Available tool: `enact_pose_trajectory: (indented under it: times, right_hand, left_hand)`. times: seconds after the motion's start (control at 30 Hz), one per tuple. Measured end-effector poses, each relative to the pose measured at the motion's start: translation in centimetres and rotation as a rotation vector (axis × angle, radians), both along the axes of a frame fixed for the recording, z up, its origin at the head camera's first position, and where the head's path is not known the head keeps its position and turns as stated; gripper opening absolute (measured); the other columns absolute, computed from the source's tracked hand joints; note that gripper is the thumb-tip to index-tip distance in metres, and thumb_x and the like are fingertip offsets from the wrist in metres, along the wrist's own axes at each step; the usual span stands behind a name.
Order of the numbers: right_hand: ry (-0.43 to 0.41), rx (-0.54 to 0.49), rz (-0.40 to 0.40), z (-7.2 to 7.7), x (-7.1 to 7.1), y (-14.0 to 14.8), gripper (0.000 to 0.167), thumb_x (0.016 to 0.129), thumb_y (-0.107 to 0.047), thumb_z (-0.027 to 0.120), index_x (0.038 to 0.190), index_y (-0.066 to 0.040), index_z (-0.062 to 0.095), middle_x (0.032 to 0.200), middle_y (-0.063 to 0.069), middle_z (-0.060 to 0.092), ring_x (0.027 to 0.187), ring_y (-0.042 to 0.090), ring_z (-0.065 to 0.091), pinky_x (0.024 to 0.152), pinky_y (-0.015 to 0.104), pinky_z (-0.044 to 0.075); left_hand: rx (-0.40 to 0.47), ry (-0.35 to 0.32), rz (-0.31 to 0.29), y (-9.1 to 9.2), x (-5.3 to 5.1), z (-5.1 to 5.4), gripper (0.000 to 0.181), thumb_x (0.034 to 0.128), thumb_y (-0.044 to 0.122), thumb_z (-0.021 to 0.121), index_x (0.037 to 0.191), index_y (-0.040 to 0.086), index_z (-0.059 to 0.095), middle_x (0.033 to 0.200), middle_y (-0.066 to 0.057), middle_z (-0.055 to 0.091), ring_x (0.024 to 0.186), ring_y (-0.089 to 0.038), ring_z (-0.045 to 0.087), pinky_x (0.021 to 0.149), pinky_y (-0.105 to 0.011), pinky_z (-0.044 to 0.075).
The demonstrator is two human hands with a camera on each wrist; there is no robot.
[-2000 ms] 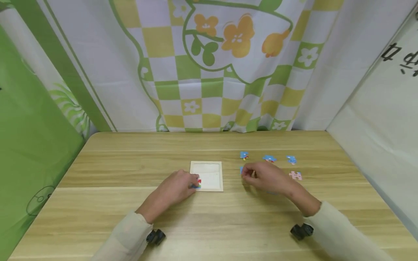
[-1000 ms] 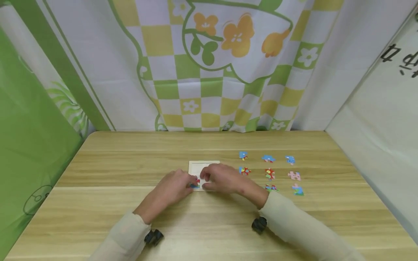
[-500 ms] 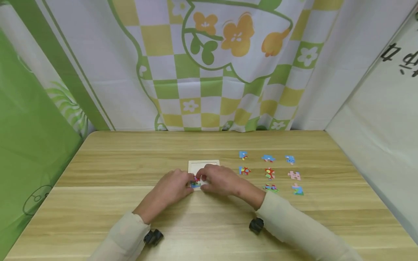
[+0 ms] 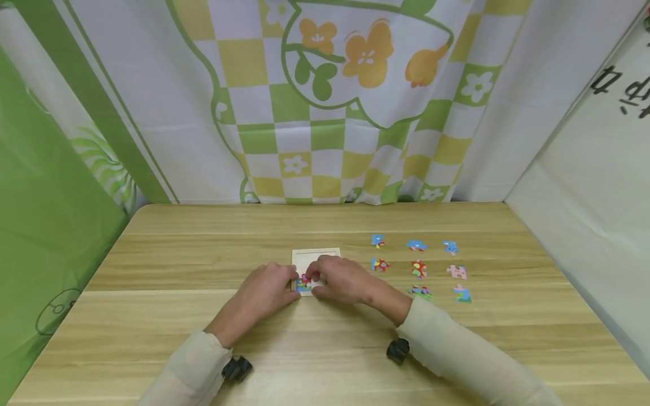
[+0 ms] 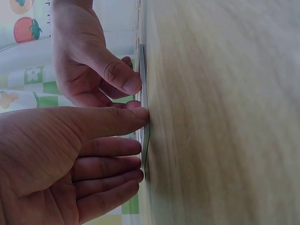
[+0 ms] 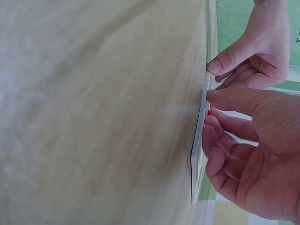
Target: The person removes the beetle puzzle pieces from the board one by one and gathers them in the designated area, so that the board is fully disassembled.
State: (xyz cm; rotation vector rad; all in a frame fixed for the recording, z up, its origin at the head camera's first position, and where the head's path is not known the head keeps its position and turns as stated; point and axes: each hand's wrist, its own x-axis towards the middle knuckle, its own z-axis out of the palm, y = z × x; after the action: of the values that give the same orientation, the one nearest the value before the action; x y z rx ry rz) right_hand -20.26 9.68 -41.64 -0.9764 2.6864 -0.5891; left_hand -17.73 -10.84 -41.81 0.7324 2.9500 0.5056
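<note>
A small puzzle piece (image 4: 303,284) in blue, green and red lies in the near left corner of the pale wooden puzzle frame (image 4: 315,250). My left hand (image 4: 264,286) touches the frame's left rim and near corner with thumb and fingertips; the left wrist view shows its fingers (image 5: 110,166) fairly straight. From the other side, my right hand (image 4: 345,280) has its thumb and curled forefinger at the piece's right side and seems to pinch it. In the right wrist view the right thumb (image 6: 229,99) lies against the frame's edge. The fingertips partly hide the piece and the frame floor.
Several loose puzzle pieces lie in rows on the wooden table (image 4: 203,248) to the right, among them a pink one (image 4: 456,272) and a red one (image 4: 419,269). A patterned curtain (image 4: 325,135) hangs behind the table's back edge. Black wrist cameras (image 4: 398,351) sit under both sleeves.
My right hand has come left from the loose pieces to the frame and stays there. My left fingers have drawn slightly left off the corner piece, so more of it shows.
</note>
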Motion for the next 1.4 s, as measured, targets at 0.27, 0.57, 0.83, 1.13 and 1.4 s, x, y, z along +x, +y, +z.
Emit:
enact_pose_trajectory:
  times: [0.27, 0.57, 0.83, 1.13, 1.4]
  right_hand:
    - [-0.010, -0.038, -0.008, -0.02, -0.11, -0.11, 0.026, 0.091, -0.018, 0.078, 0.116, -0.013, 0.073, 0.107, -0.001, 0.070, 0.099, 0.016, 0.064, 0.087, 0.038, 0.053]
    - [-0.011, -0.087, -0.027, -0.17, -0.27, -0.47, 0.016, 0.093, -0.018, 0.072, 0.108, -0.013, 0.073, 0.097, -0.005, 0.072, 0.092, 0.013, 0.065, 0.079, 0.034, 0.054]
    - [0.018, -0.017, -0.060, 0.10, -0.12, -0.72, 0.019, 0.091, -0.021, 0.076, 0.109, -0.015, 0.078, 0.103, -0.003, 0.074, 0.101, 0.018, 0.067, 0.081, 0.042, 0.056]
    - [0.045, -0.043, -0.072, -0.04, -0.05, -0.74, 0.010, 0.093, -0.023, 0.075, 0.101, -0.016, 0.075, 0.093, -0.008, 0.072, 0.089, 0.012, 0.065, 0.073, 0.037, 0.055]
    - [0.096, -0.100, -0.095, 0.10, -0.23, -0.84, 0.006, 0.094, -0.019, 0.071, 0.088, -0.020, 0.073, 0.083, -0.013, 0.070, 0.075, 0.006, 0.061, 0.064, 0.031, 0.052]
  left_hand:
    - [-0.009, -0.011, 0.001, -0.06, -0.02, 0.08, 0.020, 0.0868, 0.022, 0.085, 0.084, 0.011, 0.068, 0.066, 0.005, 0.053, 0.058, -0.011, 0.045, 0.053, -0.028, 0.038]
    - [-0.002, -0.028, 0.001, -0.11, 0.01, 0.32, 0.018, 0.0863, 0.020, 0.086, 0.088, 0.009, 0.071, 0.067, 0.004, 0.054, 0.059, -0.012, 0.045, 0.054, -0.027, 0.038]
    - [0.017, -0.024, 0.006, -0.09, -0.01, 0.17, 0.018, 0.0858, 0.020, 0.086, 0.087, 0.011, 0.071, 0.068, 0.005, 0.055, 0.059, -0.011, 0.046, 0.053, -0.027, 0.037]
    - [0.027, -0.028, 0.013, -0.04, -0.04, 0.12, 0.019, 0.0836, 0.020, 0.088, 0.090, 0.011, 0.072, 0.068, 0.005, 0.055, 0.060, -0.012, 0.048, 0.054, -0.028, 0.040]
    - [0.020, -0.036, 0.033, -0.05, -0.15, 0.12, 0.024, 0.0831, 0.020, 0.087, 0.101, 0.009, 0.075, 0.079, 0.001, 0.068, 0.065, -0.013, 0.054, 0.060, -0.032, 0.047]
